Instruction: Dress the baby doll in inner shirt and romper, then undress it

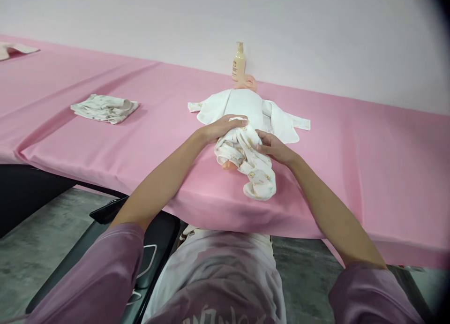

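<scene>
Hands: two are working, the left hand [225, 126] and the right hand [276, 147], both leaning in over one printed garment [258, 167].
Left fingers: they are closing over the garment's upper edge, the thumb lying across the cloth, hardly any gap showing.
Right fingers: they are curling in on the garment's other side, partly bent and gripping a fold.
Printed garment: just one, bunching between the two sets of fingers and trailing one loose leg below them toward the near edge.
Doll: one, lying on its back, its one head [247, 83] showing beyond the fingers; one foot [229, 165] is poking out of the garment just below the left fingers.
White top: one [242, 103], spreading beyond the fingers over the doll's chest, its two sleeves stretching out, one to each side.
Bottle: one pump bottle [239, 63], standing past the fingers, behind the doll's head.
Folded cloths: one pile [105, 108], resting well to the left of the fingers; its layers are hiding their number.
Pale cloth: one [16, 49], showing only partly, far off to the fingers' left.
Tabletop: one, pink-covered [379, 174], spreading beneath the fingers and to both sides.
</scene>
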Demonstrator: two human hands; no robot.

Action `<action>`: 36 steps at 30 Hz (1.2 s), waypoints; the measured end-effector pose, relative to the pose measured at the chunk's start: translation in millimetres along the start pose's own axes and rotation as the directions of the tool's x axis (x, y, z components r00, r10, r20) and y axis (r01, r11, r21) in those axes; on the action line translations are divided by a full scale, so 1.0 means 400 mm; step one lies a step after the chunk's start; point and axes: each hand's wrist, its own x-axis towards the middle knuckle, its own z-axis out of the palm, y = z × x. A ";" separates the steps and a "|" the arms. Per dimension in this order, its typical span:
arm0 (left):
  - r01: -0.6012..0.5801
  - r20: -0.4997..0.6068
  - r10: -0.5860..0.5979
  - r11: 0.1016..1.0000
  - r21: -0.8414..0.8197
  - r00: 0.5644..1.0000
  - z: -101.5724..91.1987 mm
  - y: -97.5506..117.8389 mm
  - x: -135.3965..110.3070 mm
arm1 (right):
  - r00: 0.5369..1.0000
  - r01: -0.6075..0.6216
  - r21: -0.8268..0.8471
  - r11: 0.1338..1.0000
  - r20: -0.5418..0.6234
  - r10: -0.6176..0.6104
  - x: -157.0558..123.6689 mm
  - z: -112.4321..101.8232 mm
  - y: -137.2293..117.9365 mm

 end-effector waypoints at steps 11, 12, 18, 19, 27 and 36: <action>0.018 0.086 -0.012 0.998 -0.066 0.996 -0.012 -0.020 0.004 | 1.000 0.005 0.182 0.983 0.029 -0.011 0.006 -0.007 0.009; 0.031 0.078 -0.026 0.997 -0.065 0.997 -0.012 -0.021 0.005 | 0.998 -0.001 0.144 0.990 0.064 -0.009 0.006 -0.013 0.008; 0.059 0.056 -0.061 0.998 0.026 0.997 -0.012 -0.023 0.004 | 0.978 -0.061 -0.087 0.994 0.194 0.077 0.003 -0.025 -0.011; 0.060 0.061 -0.064 0.996 0.059 0.996 -0.014 -0.021 0.003 | 0.979 -0.063 -0.101 0.993 0.187 0.081 0.003 -0.022 -0.011; 0.060 0.306 -0.135 0.968 0.242 0.942 -0.033 0.013 -0.004 | 0.994 0.006 0.167 0.986 -0.105 0.012 0.010 0.009 0.028; -0.023 0.150 -0.014 0.970 0.241 0.989 0.002 0.020 -0.022 | 0.996 -0.090 0.019 0.996 -0.004 0.090 0.004 -0.014 0.003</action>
